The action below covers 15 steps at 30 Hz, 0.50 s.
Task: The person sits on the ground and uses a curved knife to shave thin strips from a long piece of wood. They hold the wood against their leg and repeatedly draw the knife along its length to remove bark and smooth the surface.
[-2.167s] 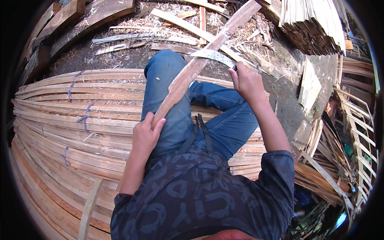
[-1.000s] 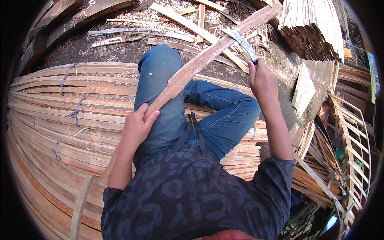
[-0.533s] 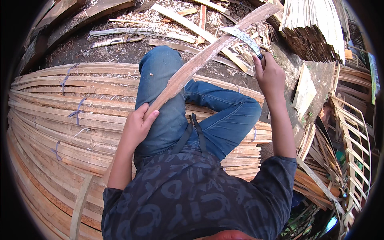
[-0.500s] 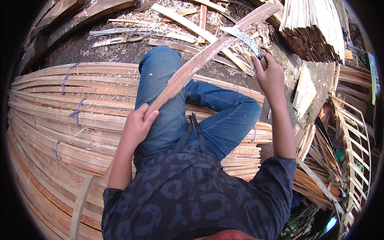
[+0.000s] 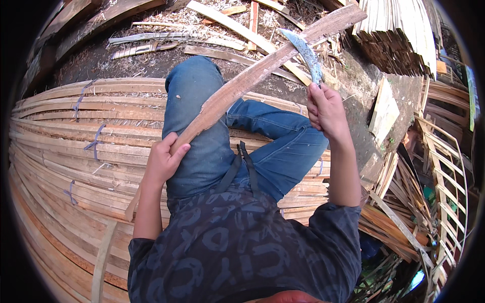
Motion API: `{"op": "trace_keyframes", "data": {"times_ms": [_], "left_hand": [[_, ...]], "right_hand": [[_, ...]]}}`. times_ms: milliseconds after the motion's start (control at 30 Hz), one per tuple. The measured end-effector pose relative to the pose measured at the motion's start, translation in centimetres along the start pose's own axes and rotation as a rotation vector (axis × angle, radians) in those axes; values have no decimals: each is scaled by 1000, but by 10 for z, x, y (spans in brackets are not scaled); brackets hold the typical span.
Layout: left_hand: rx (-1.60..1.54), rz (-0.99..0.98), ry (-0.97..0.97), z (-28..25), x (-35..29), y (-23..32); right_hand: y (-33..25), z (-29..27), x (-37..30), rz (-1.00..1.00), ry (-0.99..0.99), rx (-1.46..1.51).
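My left hand (image 5: pixel 164 157) is closed around the near end of a long, rough-barked wooden slat (image 5: pixel 242 81). The slat slants over my left thigh toward the far right. In my right hand (image 5: pixel 327 110) is a sickle (image 5: pixel 304 53) with a curved, grey, mottled blade; the fist hides nearly all of its handle. Its blade lies across the slat's far part, pointing up and left; I cannot tell whether it touches the wood.
Bundles of long slats (image 5: pixel 65 151), tied with purple cord, lie under and left of my legs. Shavings and loose offcuts (image 5: pixel 212 53) litter the far ground. A stack of thin boards (image 5: pixel 396 35) stands far right, and a slatted wooden frame (image 5: pixel 447 192) leans at the right.
My right hand has shifted down and left, turning the sickle more upright. The slat's far end has moved slightly right, while my left hand keeps its hold, a little further left.
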<state>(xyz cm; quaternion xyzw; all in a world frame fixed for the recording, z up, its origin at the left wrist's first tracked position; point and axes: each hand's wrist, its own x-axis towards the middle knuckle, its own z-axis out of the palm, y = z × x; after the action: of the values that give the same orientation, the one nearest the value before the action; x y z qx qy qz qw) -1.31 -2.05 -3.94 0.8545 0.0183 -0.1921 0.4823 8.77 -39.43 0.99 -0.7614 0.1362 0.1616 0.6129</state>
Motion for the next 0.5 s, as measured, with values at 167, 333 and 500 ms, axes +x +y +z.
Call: {"op": "trace_keyframes", "data": {"times_ms": [167,333,500], "left_hand": [[6,-34,-21,-2,0,3],[13,-16,4,-1,1,-2],[-2,4,9,0,0,-2]], "right_hand": [[6,-19,11,-175,257,-353],[-7,-3,-19,218,-253,130],[-3,6,-9,316,-337,472]]}}
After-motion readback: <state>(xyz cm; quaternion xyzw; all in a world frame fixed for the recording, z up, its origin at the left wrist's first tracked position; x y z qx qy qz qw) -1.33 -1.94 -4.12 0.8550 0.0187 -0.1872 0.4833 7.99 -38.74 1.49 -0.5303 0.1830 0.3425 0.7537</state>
